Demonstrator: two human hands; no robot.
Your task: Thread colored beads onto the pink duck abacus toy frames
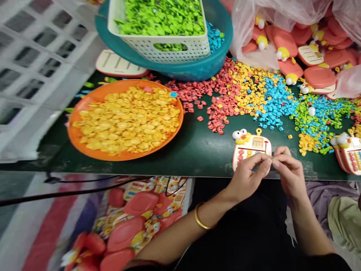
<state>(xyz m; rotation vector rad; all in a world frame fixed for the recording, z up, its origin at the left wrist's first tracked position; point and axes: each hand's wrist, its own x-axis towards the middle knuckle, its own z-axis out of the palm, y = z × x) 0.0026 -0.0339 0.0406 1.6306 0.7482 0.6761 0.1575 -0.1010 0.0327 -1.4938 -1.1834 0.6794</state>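
A pink toy calculator point(252, 147) with a yellow duck head lies at the front edge of the dark green table point(194, 150). My left hand point(248, 177), a gold bangle on its wrist, grips the toy's lower edge with curled fingers. My right hand point(287, 169) is pinched against the left fingertips over the toy's right corner, holding something too small to name. Behind the toy lie mixed heaps of small red keys point(220, 109), yellow keys point(248, 88), blue keys point(273, 101) and green keys point(310, 116).
An orange tray point(76, 139) of yellow discs sits at left. A teal basin point(197, 67) holds a white basket point(169, 47) of green pieces. A plastic bag point(248, 41) of pink toys lies at back right. More toys point(349, 154) rest at right; a box of toys point(126, 222) sits below.
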